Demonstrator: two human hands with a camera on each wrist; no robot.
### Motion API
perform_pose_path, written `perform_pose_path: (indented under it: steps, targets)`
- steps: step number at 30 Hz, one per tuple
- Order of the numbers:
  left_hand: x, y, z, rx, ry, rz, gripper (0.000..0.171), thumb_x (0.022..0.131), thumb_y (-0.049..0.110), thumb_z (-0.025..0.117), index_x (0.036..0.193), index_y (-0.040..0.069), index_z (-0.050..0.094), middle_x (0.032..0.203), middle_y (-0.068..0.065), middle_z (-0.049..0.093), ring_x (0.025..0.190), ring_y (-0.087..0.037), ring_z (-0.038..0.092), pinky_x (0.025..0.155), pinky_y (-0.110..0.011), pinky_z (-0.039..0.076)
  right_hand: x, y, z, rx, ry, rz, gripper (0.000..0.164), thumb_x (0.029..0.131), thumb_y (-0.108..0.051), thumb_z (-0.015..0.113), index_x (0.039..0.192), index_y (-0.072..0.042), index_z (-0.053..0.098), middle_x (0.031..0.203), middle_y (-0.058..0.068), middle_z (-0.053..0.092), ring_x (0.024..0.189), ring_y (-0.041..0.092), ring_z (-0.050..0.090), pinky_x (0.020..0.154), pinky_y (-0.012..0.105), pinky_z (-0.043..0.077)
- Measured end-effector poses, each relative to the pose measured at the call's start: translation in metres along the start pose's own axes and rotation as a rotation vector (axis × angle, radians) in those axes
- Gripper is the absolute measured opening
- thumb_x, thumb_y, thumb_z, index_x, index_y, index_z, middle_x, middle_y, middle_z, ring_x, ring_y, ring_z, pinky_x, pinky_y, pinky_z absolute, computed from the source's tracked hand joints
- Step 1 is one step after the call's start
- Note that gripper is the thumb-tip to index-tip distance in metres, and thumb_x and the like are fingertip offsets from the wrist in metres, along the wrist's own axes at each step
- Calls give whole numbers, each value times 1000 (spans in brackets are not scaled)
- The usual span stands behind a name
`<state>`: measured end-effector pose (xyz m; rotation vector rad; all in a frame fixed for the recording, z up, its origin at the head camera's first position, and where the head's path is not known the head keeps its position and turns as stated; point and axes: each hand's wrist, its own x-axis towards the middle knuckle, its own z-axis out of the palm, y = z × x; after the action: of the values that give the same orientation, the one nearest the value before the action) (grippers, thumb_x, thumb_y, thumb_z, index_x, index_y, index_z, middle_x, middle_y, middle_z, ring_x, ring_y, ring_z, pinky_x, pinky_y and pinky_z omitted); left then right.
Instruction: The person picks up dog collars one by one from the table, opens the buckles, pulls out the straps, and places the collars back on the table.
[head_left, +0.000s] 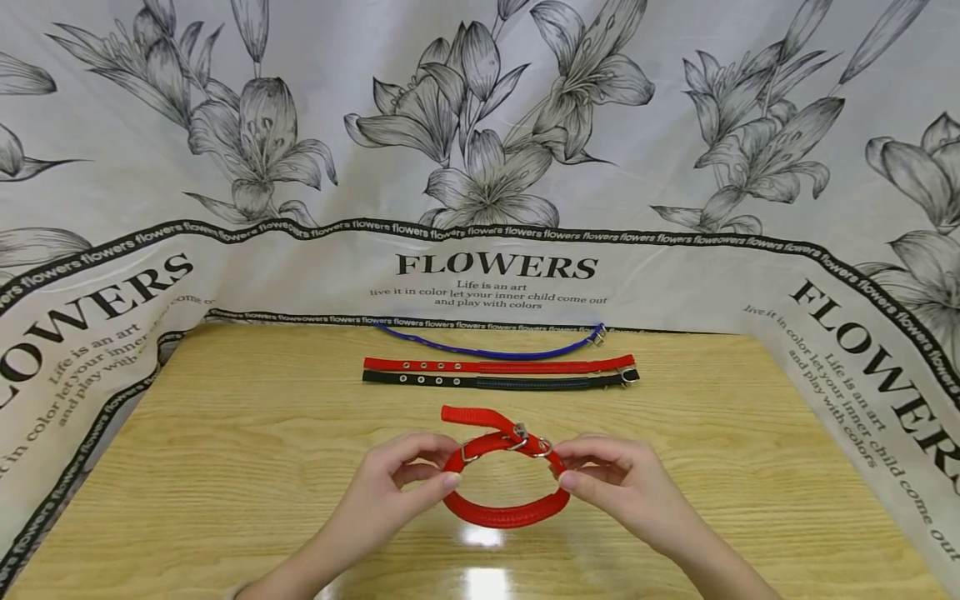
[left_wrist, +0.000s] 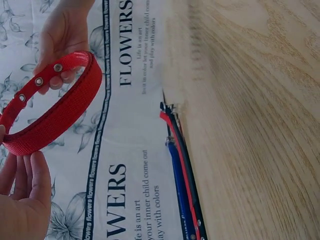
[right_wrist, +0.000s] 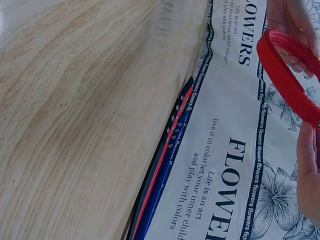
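Observation:
A red pet collar point(head_left: 506, 515), buckled into a loop, is held up above the table between both hands. My left hand point(head_left: 397, 483) pinches its left side between thumb and fingers; my right hand point(head_left: 622, 479) pinches the right side near the metal D-ring point(head_left: 542, 448). The loose strap end point(head_left: 468, 414) sticks out past the buckle point(head_left: 519, 433) toward the far left. In the left wrist view the collar point(left_wrist: 65, 120) shows its padded band and several metal eyelets. The right wrist view catches only part of the collar point(right_wrist: 285, 75) at its edge.
Behind the hands, a flat red collar point(head_left: 525, 367) and a black collar point(head_left: 525, 382) lie side by side on the wooden table point(head_left: 225, 450). Farther back a blue collar point(head_left: 495, 354) curves against the flower-printed cloth point(head_left: 487, 283), which rises around the table's back and sides.

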<state>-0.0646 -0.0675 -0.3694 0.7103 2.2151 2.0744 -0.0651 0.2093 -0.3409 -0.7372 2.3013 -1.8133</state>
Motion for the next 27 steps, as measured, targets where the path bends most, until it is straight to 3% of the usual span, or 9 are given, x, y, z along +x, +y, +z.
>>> perform_pose_path:
  steps: [3,8,12,19,27]
  targets:
    - [2,-1,2,-18,23,-32,26,85,11,68,110,3,63,103,-9,62,93,-19,58,79,-29,54,0,0,1,-11,12,-7,19,86,1,63,105,5,64,96,14,65,82,14,64,69,31,56]
    - [6,-5,9,-14,87,27,25,83,7,69,107,3,65,103,-7,63,90,-18,58,80,-29,53,0,3,4,-9,17,1,19,86,0,63,104,6,64,95,13,65,84,14,63,70,31,56]
    - [7,-7,13,-16,121,10,22,82,7,71,103,4,67,100,-6,64,87,-17,58,79,-27,53,-1,2,5,-7,9,39,20,88,-3,63,106,6,64,96,14,64,86,14,63,72,32,56]
    - [6,-7,12,-25,118,16,19,80,2,71,99,-1,68,94,-11,63,84,-14,56,76,-24,53,-2,-1,6,0,18,98,27,88,-6,63,111,8,61,100,0,66,84,16,66,72,31,56]
    - [6,-8,14,3,82,8,20,80,6,72,98,-2,68,94,-10,65,84,-13,58,75,-24,53,-1,-1,7,3,5,36,25,87,-3,63,109,8,63,101,3,66,84,15,65,70,33,56]
